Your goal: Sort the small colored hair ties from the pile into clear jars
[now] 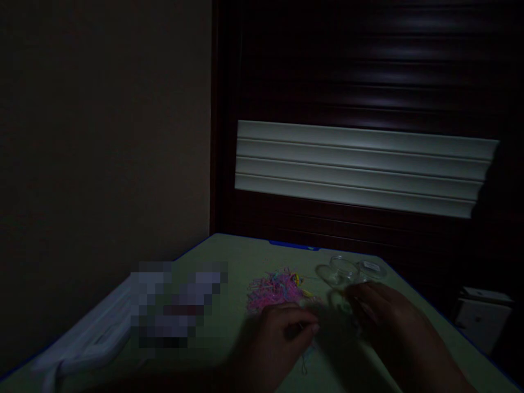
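Strands form one pile; left hand pinched together, right hand unclear.

Pale green table with blue edging, under left hand and right hand. Just beyond left hand, tangled heap of mostly pink thin strands, some yellow; just beyond right hand, clear round containers and labelled clear disc. Left of left hand, pixelated item, then long white object farther out.
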Demonstrator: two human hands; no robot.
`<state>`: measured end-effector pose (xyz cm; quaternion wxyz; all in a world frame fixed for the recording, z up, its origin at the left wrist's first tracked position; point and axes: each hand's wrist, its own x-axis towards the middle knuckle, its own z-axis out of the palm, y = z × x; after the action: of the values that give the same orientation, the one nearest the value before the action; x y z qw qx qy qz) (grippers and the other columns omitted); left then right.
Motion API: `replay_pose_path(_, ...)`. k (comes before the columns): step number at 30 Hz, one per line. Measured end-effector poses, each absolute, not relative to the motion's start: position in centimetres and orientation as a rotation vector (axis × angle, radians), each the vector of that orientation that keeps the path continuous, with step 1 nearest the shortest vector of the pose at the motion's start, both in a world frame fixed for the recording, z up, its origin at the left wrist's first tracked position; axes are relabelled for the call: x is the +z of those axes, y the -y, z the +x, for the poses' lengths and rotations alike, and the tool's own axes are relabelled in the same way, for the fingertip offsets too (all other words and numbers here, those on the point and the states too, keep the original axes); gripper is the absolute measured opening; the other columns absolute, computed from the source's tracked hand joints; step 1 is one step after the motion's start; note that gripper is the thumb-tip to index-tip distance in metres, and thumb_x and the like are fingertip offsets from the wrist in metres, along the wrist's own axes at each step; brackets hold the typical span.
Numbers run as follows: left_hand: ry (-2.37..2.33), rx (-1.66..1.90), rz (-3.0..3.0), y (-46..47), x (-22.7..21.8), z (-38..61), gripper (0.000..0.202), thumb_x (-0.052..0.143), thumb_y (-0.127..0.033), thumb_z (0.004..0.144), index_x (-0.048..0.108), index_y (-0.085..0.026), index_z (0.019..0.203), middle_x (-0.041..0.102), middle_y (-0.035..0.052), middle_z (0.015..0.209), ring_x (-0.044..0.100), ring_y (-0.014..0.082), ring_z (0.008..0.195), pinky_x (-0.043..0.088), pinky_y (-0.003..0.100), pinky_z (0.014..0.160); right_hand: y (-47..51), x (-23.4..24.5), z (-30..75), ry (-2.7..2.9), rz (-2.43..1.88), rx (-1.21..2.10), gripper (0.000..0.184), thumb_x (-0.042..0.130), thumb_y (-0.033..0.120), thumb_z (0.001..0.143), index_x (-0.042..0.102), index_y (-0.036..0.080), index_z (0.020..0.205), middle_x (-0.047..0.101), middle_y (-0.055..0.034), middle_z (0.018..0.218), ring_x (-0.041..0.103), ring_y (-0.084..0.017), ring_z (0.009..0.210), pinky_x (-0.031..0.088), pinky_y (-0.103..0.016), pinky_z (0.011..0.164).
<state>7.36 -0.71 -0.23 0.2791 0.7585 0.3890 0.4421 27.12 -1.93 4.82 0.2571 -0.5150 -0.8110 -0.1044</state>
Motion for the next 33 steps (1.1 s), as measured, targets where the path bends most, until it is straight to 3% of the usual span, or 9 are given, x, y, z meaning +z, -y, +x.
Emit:
replay_pose_path(4,-1.059,1.192,2.060,0.7,-0.4,7.3,0.014,0.057,-0.020,0.079,0.070,-0.020,0.082,0.069,0.0014,0.077,0.061,0.0130,0.070,0.045,0.019,0.063,2.7,5.7,27.8,2.107,-1.612,-0.624,0.018,0.047,0.010,0.077,0.059,0.023,0.081,0.063,-0.0037,0.077,0.058,-0.023,0.073,0.040,-0.034,0.064)
replay_pose_path(14,-1.072,1.163,2.090,0.7,-0.4,7.2,0.015,0.055,-0.019,0.080,0.069,-0.020,0.079,0.067,0.0003,0.075,0.060,0.0123,0.070,0.044,0.019,0.062,3.0,6.1,27.7,2.060,-1.739,-0.833,0.023,0.049,0.003,0.066,0.060,0.021,0.075,0.064,-0.0053,0.073,0.058,-0.021,0.067,0.037,-0.031,0.061)
replay_pose_path(22,-1.049,1.170,2.094,0.8,-0.1,7.2,0.014,0.055,-0.018,0.080,0.069,-0.018,0.079,0.066,0.0006,0.072,0.058,0.0116,0.066,0.043,0.019,0.059,2.8,6.1,27.7,2.121,-1.741,-0.721,0.030,0.046,0.005,0.068,0.062,0.017,0.090,0.065,-0.0111,0.085,0.058,-0.028,0.076,0.041,-0.042,0.067)
replay_pose_path(25,-1.039,1.178,2.093,0.7,-0.3,7.2,0.014,0.055,-0.018,0.080,0.069,-0.018,0.081,0.067,0.0008,0.075,0.060,0.0122,0.069,0.044,0.019,0.062,2.7,5.8,27.1,2.114,-1.623,-0.564,0.030,0.044,0.010,0.076,0.061,0.019,0.098,0.065,-0.0101,0.091,0.059,-0.026,0.080,0.043,-0.038,0.068)
replay_pose_path(28,-1.017,1.186,2.114,0.5,-0.2,7.2,0.014,0.055,-0.017,0.081,0.068,-0.019,0.082,0.068,0.0003,0.079,0.060,0.0121,0.073,0.044,0.020,0.066,2.5,5.3,26.3,2.114,-1.438,-0.179,0.028,0.040,0.021,0.084,0.061,0.021,0.101,0.064,-0.0081,0.095,0.060,-0.020,0.080,0.045,-0.030,0.066)
replay_pose_path(33,-1.073,1.188,2.226,-0.2,0.8,6.6,0.014,0.054,-0.016,0.082,0.067,-0.018,0.083,0.067,-0.0006,0.079,0.059,0.0117,0.074,0.044,0.020,0.069,2.2,4.7,25.5,2.266,-1.357,0.021,0.022,0.041,0.019,0.082,0.064,0.021,0.083,0.065,-0.0046,0.079,0.060,-0.017,0.069,0.042,-0.026,0.062)
